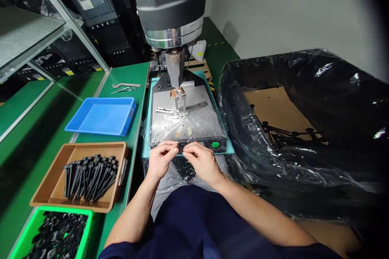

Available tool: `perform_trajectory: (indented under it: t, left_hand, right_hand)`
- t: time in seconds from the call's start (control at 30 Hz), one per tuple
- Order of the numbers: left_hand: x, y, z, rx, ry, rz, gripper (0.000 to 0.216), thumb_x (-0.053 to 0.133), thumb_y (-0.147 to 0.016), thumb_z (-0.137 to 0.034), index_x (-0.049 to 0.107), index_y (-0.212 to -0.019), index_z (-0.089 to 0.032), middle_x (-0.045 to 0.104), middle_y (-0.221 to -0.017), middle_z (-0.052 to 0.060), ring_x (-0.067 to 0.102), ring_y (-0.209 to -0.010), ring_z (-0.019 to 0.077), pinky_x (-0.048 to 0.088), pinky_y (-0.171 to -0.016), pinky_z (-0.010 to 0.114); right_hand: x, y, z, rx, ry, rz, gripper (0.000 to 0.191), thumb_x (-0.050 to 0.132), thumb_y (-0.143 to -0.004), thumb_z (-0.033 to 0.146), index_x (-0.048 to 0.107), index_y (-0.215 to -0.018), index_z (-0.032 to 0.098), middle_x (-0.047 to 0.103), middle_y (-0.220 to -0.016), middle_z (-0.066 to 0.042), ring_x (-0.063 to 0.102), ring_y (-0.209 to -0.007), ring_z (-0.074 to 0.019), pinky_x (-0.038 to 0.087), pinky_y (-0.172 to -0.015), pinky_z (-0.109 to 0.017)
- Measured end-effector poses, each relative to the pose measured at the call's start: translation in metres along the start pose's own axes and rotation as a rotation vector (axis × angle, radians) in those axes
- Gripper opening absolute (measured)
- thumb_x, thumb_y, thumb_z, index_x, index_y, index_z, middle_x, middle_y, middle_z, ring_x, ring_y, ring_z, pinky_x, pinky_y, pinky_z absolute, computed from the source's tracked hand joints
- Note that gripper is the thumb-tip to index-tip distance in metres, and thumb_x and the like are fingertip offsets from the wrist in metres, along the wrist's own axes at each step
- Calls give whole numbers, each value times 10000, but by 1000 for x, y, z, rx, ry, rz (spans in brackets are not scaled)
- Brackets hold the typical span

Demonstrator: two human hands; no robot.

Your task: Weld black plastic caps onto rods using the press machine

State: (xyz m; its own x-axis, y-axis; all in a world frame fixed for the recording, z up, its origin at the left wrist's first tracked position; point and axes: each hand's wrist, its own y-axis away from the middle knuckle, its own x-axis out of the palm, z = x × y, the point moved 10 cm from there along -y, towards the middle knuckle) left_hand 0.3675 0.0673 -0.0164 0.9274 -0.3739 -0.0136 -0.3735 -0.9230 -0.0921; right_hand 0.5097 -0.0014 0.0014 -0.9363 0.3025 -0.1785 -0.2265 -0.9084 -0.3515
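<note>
My left hand [160, 160] and my right hand [202, 162] meet just in front of the press machine's base plate [185, 123]. Both pinch with fingertips together around a small dark part [181, 149] between them; its shape is too small to make out. The hands hover over a clear plastic sheet holding small black parts [182, 170] on my lap. On the plate stands a small metal fixture [179, 96] under the machine's head [173, 12]. A green button [215, 144] sits at the plate's front right.
On the green table to the left lie an empty blue tray [103, 115], a brown tray [54, 182] with several long black parts, and a green bin [33, 230] of black pieces. A cardboard box lined with black plastic [304, 129] stands to the right.
</note>
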Motion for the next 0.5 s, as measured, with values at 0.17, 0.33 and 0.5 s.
perform_trajectory:
  t: [0.17, 0.33, 0.5]
  left_hand:
    - [3, 3, -4, 66, -2, 50, 113, 780, -736, -262, 769, -830, -199, 712, -988, 90, 672, -921, 215, 548, -835, 393]
    - [8, 3, 2, 85, 87, 31, 288, 822, -682, -242, 757, -962, -217, 652, -1121, 91, 665, -773, 151, 577, -705, 332]
    - [6, -7, -13, 233, -26, -29, 185, 769, -753, -221, 758, -937, -228, 681, -999, 62, 667, -807, 162, 563, -697, 304]
  right_hand:
    - [13, 3, -34, 320, -334, 87, 114, 682, -795, 293, 650, -803, 184, 623, -758, -16, 591, -569, -137, 494, -466, -247]
    - [13, 2, -38, 370, -414, -1, 175, 725, -759, 337, 636, -772, 187, 621, -718, -5, 589, -564, -134, 505, -500, -256]
    - [14, -7, -44, 400, -491, 28, 289, 767, -745, 394, 626, -909, 203, 649, -740, -7, 635, -670, -163, 559, -637, -304]
